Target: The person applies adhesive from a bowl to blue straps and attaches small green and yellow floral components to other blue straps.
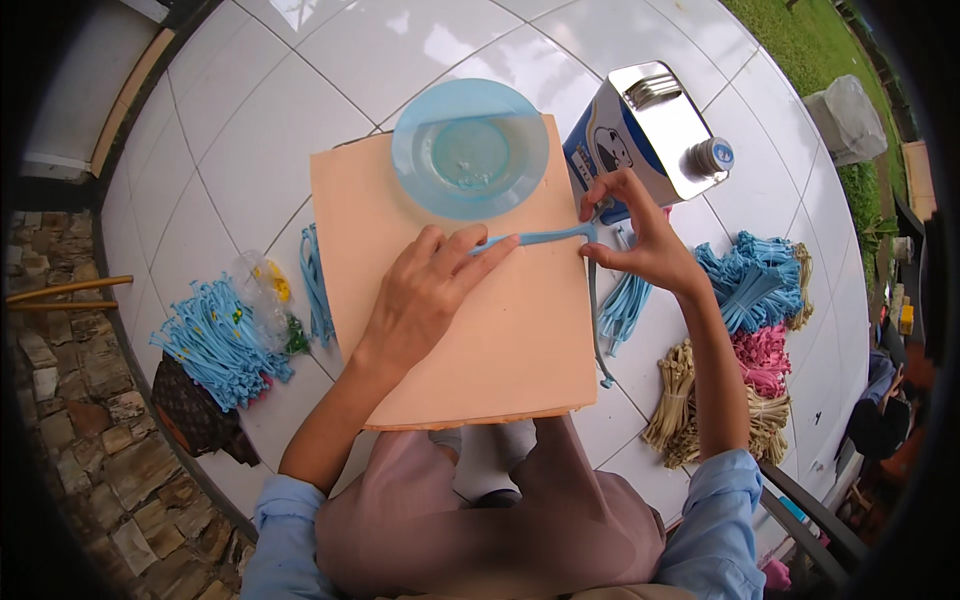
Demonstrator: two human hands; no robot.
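A thin light-blue strap (550, 237) lies across the upper part of a peach-coloured board (470, 330) on my lap. My left hand (425, 280) rests on the board, its fingertips pressing the strap's left part down. At the board's right edge my right hand (640, 235) has thumb and forefinger curled round the strap's bent end. From that bend, a darker-looking length (597, 320) hangs down along the board's edge to a small knobbed tip. Just beyond my left hand, a translucent blue bowl (408, 165) stands on the board with a little clear, liquid-looking content.
A metal can (680, 140) with a capped spout stands beyond my right hand. Right on the tiled floor lie blue bundles (755, 280), pink bundles (762, 360) and beige bundles (672, 395). Left are a blue strap pile (220, 340), a clear plastic bag (258, 300) and a brown bag (190, 410).
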